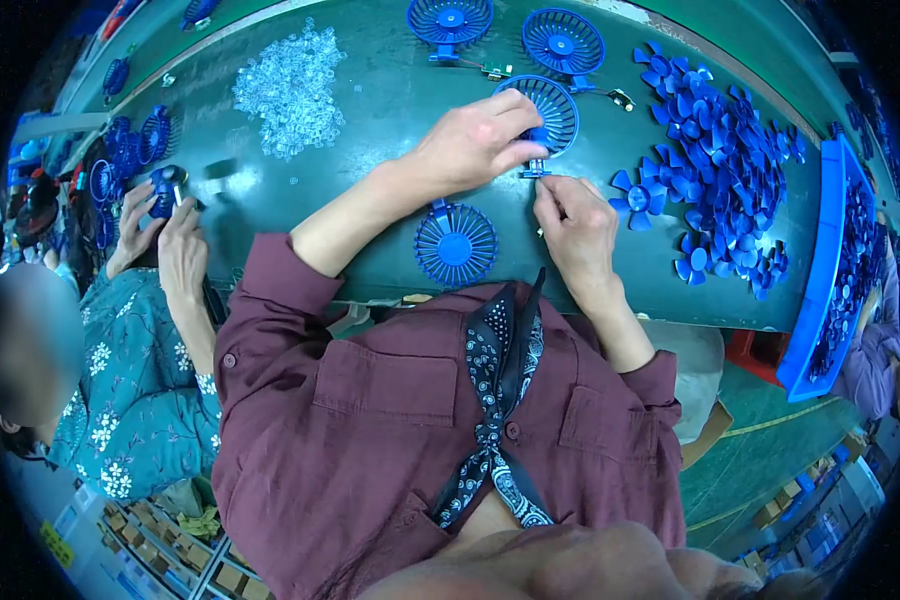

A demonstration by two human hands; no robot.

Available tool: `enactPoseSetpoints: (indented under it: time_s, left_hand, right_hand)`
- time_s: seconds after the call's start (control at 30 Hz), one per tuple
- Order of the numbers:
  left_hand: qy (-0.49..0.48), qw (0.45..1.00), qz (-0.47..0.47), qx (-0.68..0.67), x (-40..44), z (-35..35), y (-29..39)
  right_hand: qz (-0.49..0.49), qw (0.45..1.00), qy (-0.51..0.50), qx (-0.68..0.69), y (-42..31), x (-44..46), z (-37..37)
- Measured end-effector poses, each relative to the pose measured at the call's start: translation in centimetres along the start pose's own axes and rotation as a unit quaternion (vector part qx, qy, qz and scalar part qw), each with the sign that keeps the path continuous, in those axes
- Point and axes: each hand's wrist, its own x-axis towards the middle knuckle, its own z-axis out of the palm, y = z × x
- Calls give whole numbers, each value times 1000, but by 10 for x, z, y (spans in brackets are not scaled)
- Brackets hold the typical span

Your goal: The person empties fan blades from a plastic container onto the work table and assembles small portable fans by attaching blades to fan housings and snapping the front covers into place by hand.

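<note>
A round blue fan housing (564, 112) with a short stem (536, 170) lies over the green table in front of me. My left hand (475, 145) reaches over its inner side, thumb and fingers closed on it. My right hand (578, 218) is closed at the lower end of the stem, fingertips pinched there; any small part between them is hidden. Nearer my body sits a blue fan grille (456, 246), its ribbed face up. Beyond my hands are two more blue housings, one housing (450, 20) with a small wired circuit board (496, 71), the other housing (563, 42) beside it.
Clear small plastic pieces (290, 88) form a heap at the back left. Blue fan blades (720, 170) are piled on the right, beside a blue bin (820, 270) of more parts. At left, a co-worker's hands (175, 235) hold a blue part.
</note>
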Motion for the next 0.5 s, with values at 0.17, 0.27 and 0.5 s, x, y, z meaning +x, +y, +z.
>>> enactPoseSetpoints:
  time_s: [0.17,0.27,0.5]
  left_hand:
    - [-75,995,49,-34,-4,-14,1]
    - [-61,991,116,36,-2,-13,3]
    - [-84,975,162,123,0,-5,7]
  right_hand:
    - [8,1000,11,14,3,1,1]
    - [5,1000,14,20,4,0,2]
    - [29,999,12,25,4,-1,2]
